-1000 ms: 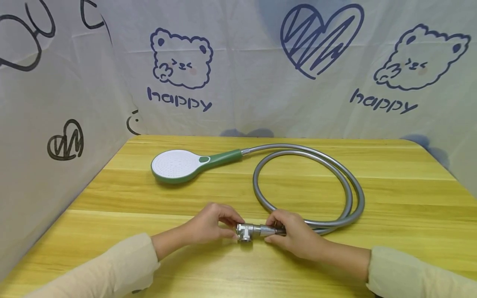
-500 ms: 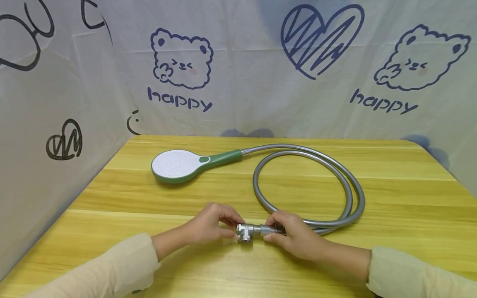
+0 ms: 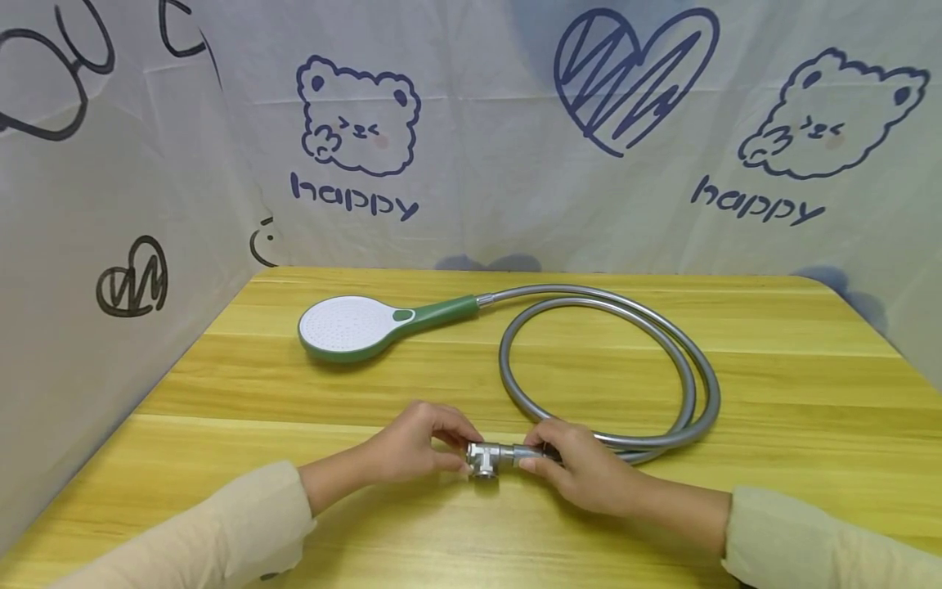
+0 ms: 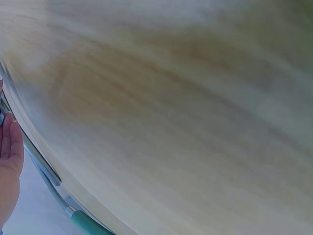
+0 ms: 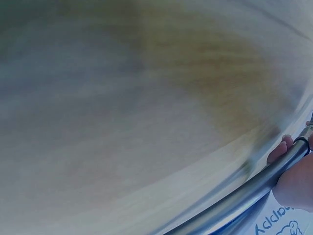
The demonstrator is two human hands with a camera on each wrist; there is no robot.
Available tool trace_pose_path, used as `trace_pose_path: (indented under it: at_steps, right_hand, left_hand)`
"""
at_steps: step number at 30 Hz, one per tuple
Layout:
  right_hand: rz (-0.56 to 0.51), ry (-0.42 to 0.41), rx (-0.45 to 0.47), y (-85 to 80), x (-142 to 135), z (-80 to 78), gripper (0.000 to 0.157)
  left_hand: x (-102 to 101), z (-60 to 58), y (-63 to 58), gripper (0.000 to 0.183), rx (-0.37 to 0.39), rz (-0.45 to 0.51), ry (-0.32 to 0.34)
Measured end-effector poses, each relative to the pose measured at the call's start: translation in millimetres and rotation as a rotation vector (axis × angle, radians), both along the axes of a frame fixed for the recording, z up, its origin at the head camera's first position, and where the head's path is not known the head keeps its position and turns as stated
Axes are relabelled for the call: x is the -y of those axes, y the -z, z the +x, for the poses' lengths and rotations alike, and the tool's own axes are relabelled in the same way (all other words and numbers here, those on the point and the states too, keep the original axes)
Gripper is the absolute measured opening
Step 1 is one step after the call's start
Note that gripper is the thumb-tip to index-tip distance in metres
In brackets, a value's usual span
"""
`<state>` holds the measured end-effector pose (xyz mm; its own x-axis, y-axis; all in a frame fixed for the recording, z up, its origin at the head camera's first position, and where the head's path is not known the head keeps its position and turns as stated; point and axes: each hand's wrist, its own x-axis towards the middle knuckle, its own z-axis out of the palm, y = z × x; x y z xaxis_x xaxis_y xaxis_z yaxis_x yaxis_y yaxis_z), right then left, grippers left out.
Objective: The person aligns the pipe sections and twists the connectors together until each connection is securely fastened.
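Low in the middle of the head view, my left hand [image 3: 414,446] pinches the left end of a small chrome T-shaped valve fitting [image 3: 483,460] between thumb and fingers. From the right, my right hand [image 3: 585,470] grips the metal nut [image 3: 524,455] at the end of a grey shower hose [image 3: 692,376], thumb in front and fingers behind. Nut and valve meet in line, one short branch of the valve pointing toward me. In the right wrist view the hose [image 5: 244,196] runs along under the fingers. The left wrist view catches only part of the left hand [image 4: 11,147] at its edge.
A green shower head [image 3: 349,327] with a white spray face lies at the back left of the wooden table [image 3: 221,384], joined to the hose's other end. The hose loops over the table's right half. A white cloth with drawings [image 3: 471,164] hangs behind the table.
My right thumb has shifted slightly up and left over the nut. My left hand, the valve, the hose loop and the shower head look unmoved.
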<state>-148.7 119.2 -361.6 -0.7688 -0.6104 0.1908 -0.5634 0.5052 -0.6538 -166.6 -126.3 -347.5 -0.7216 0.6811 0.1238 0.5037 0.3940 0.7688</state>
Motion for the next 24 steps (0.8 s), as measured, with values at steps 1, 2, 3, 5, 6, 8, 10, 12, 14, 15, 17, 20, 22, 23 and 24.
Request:
trace_pose_path:
  at_steps: [1,2,3,5,6,8,10,12,14,15,17,20,22,23,24]
  right_hand:
    - [0.003,0.0,0.002,-0.3,0.2,0.0,0.009]
    - [0.006,0.0,0.004,-0.5,0.3,0.1,0.009]
    - [0.008,-0.002,0.007,-0.8,0.3,0.2,0.01]
    - [0.01,-0.009,0.007,-1.2,0.3,0.4,0.012]
    - [0.011,-0.012,0.007,-1.6,0.3,0.5,0.013]
    - [0.01,-0.013,0.014,-2.1,0.2,0.5,0.015]
    - [0.008,-0.011,0.021,-2.9,0.0,0.3,0.015]
    - [0.006,-0.004,0.031,-3.2,-0.2,0.0,0.014]
    - [-0.005,-0.002,0.03,-2.9,-0.5,-0.3,0.013]
    - [-0.011,-0.003,0.023,-2.6,-0.7,-0.5,0.013]
    - [-0.023,-0.007,0.012,-1.7,-1.1,-0.7,0.014]
    - [-0.047,-0.008,0.012,-1.1,-1.4,-0.6,0.015]
    - [-0.061,-0.007,0.023,-1.4,-1.4,-0.5,0.016]
    - [-0.067,-0.004,0.026,-1.3,-1.5,-0.4,0.016]
    - [-0.073,-0.001,0.03,-1.4,-1.5,-0.3,0.016]
  left_hand:
    - [0.0,0.1,-0.2,0.026,0.0,0.0,0.001]
    - [-0.2,0.4,-0.7,0.026,0.002,0.002,0.002]
    - [-0.3,0.5,-0.8,0.025,0.0,0.003,0.003]
    - [-0.2,0.4,-0.7,0.025,-0.004,0.004,0.005]
    - [-0.3,0.3,-0.5,0.025,-0.003,0.003,0.005]
    - [-0.3,0.2,-0.5,0.025,-0.004,0.003,0.004]
    - [-0.3,-0.2,0.0,0.025,-0.005,0.001,0.002]
    - [-0.4,-0.5,0.2,0.025,-0.009,-0.001,0.002]
    - [-0.6,-0.5,-0.1,0.024,-0.004,-0.006,-0.003]
    - [-0.7,-0.5,-0.2,0.025,-0.005,-0.008,-0.004]
    - [-0.7,-0.5,-0.3,0.024,-0.002,-0.012,-0.007]
    - [-1.1,-0.1,-0.9,0.025,0.008,-0.014,-0.013]
    - [-1.2,0.1,-1.2,0.025,0.01,-0.011,-0.013]
    - [-1.2,0.3,-1.6,0.025,0.011,-0.009,-0.012]
    - [-1.2,0.3,-1.7,0.025,0.013,-0.008,-0.012]
